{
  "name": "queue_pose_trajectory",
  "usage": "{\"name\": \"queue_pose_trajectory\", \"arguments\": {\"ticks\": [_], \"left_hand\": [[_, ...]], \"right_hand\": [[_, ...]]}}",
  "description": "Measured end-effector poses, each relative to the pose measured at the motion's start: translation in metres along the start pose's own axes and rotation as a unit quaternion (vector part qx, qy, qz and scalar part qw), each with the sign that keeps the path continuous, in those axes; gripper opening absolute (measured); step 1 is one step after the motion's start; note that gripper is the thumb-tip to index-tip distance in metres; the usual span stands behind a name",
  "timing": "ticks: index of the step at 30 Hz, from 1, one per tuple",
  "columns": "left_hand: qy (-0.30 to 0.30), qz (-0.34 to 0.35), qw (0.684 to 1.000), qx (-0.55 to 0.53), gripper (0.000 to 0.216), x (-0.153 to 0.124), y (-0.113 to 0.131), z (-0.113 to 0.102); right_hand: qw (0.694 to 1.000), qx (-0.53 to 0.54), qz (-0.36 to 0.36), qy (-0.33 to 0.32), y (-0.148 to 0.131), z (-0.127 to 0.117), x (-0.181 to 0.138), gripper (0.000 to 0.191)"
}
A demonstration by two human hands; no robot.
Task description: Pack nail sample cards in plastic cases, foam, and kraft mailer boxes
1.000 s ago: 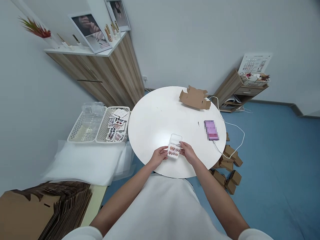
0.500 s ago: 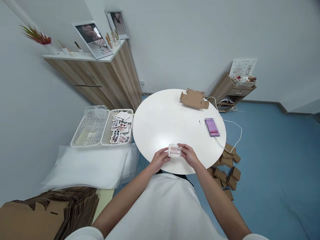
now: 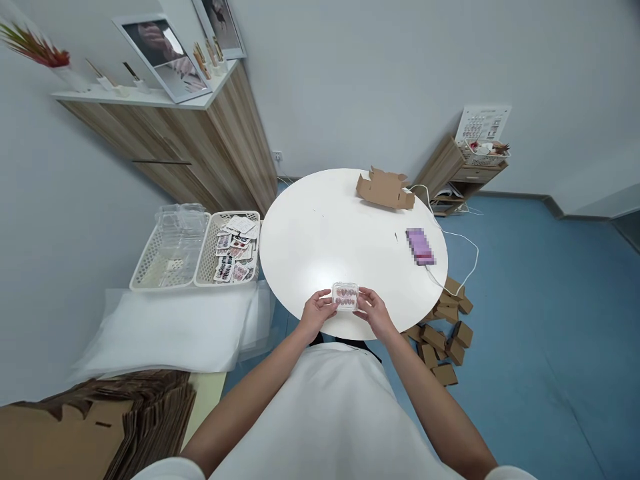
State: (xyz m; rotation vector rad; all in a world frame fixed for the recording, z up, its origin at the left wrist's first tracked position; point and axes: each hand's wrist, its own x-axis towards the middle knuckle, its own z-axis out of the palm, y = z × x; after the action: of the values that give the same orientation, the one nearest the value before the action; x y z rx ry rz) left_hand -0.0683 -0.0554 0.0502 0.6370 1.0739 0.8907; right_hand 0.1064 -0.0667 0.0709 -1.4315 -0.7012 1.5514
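A small clear plastic box (image 3: 345, 297) with two rows of pinkish press-on nails inside is held over the near edge of the round white table (image 3: 310, 247). My left hand (image 3: 317, 313) grips its left side, thumb at the front corner. On the opposite side, my right hand (image 3: 374, 312) has its fingers closed on the box's right edge. The box looks closed, with its face turned up towards me. An unfolded brown cardboard box (image 3: 385, 189) lies near the table's far edge.
A purple blurred device (image 3: 421, 247) with a white cable lies at the table's right. To the left stand a basket of nail cards (image 3: 235, 248) and a basket of clear plastic boxes (image 3: 173, 257). Flattened cardboard (image 3: 65, 433) is stacked lower left; small brown boxes (image 3: 440, 347) lie on the floor.
The plastic box has turned slightly in my hands, and the nails show more plainly. My right fingers have shifted lower along its side. The whole view has moved a little.
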Motion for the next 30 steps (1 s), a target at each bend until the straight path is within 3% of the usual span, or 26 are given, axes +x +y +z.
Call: {"name": "queue_pose_trajectory", "arguments": {"ticks": [6, 17, 25, 30], "left_hand": [[0.038, 0.005, 0.998, 0.039, 0.049, 0.005, -0.001, 0.010], [0.108, 0.025, 0.987, 0.118, 0.037, 0.010, -0.008, 0.018], [0.203, 0.087, 0.958, 0.182, 0.032, 0.005, -0.019, 0.022], [0.219, 0.076, 0.952, 0.200, 0.035, -0.001, -0.024, 0.008]], "right_hand": [[0.999, -0.034, -0.001, 0.012, -0.004, -0.009, 0.005, 0.039], [0.998, -0.054, 0.015, -0.031, 0.000, -0.027, 0.035, 0.039], [0.992, -0.111, 0.003, -0.065, 0.012, -0.016, 0.050, 0.038], [0.990, -0.127, 0.010, -0.054, 0.028, 0.009, 0.052, 0.036]]}}
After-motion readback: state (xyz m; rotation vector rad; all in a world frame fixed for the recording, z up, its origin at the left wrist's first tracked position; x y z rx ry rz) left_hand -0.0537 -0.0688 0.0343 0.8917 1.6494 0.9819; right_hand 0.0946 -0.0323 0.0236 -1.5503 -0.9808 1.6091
